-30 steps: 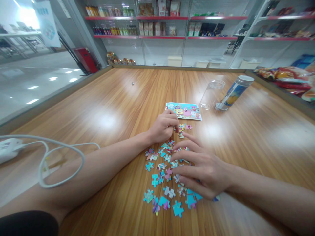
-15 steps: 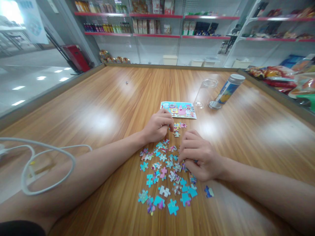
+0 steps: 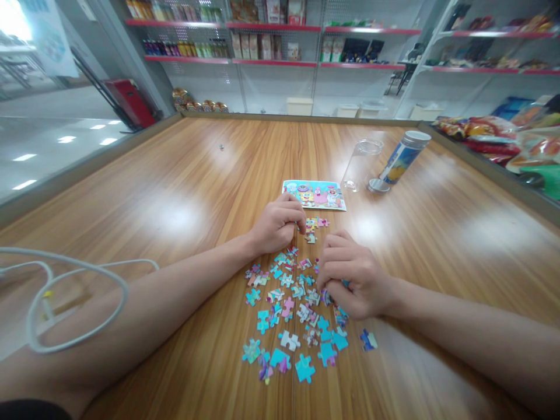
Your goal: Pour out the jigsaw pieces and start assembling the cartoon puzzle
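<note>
Inspected wood-grain desk (image 3: 238,181), bordered by a raised rim along left, far and right edges, with a seam running from the far edge toward the near side.

Found, about midway between left and right edges and well short of the far edge: loose puzzle pieces (image 3: 305,368), mostly light blue with some pink, white and purple, spread on both sides of the seam. Found just to the right of these: dark blue piece (image 3: 368,340), lying alone. Found beyond the pile, toward the far edge: joined pieces (image 3: 312,223) in yellow and pink.

Noted left hand (image 3: 279,223), with fingers curled inward, beside the left end of the joined pieces, hiding the near left corner of a picture card (image 3: 326,197). Noted right hand (image 3: 352,275), well clear of the left, with fingers bent and drawn together over the right side of the pile. Unable to tell of any piece held in either, due to hidden fingertips.

Recorded toward the far right corner: clear jar (image 3: 361,164), near the card; blue canister (image 3: 402,157), just to its right; silver lid (image 3: 378,185) at the canister's base. Recorded toward the left edge: white cable (image 3: 83,265), looped. Recorded past the far edge: stocked shelves (image 3: 188,24). Recorded past the right edge: snack bags (image 3: 490,137).
</note>
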Tool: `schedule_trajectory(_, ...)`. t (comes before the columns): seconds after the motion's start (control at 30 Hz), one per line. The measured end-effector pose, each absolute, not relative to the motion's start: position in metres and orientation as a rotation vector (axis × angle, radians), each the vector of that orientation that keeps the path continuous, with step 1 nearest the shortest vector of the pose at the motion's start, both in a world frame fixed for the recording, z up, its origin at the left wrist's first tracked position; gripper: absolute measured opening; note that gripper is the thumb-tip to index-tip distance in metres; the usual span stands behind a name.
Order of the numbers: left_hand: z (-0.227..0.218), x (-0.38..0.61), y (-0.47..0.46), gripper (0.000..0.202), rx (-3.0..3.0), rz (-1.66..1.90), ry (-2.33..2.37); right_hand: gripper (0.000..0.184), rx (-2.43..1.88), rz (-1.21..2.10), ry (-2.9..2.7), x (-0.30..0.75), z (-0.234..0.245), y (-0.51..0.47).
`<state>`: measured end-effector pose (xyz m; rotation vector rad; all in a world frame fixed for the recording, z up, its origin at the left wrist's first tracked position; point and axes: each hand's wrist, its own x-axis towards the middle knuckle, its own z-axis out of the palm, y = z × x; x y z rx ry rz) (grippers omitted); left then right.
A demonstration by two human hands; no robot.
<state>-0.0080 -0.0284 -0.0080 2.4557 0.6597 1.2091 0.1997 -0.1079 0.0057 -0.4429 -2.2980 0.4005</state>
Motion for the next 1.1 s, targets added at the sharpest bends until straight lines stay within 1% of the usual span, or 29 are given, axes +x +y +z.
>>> schedule_trajectory(1.1,-0.0078,-0.0071,-0.0284,0.036,2.462,1.224,0.643,0.018,-0.469,0.357,-2.261,0.2002,0.0045,-0.1081)
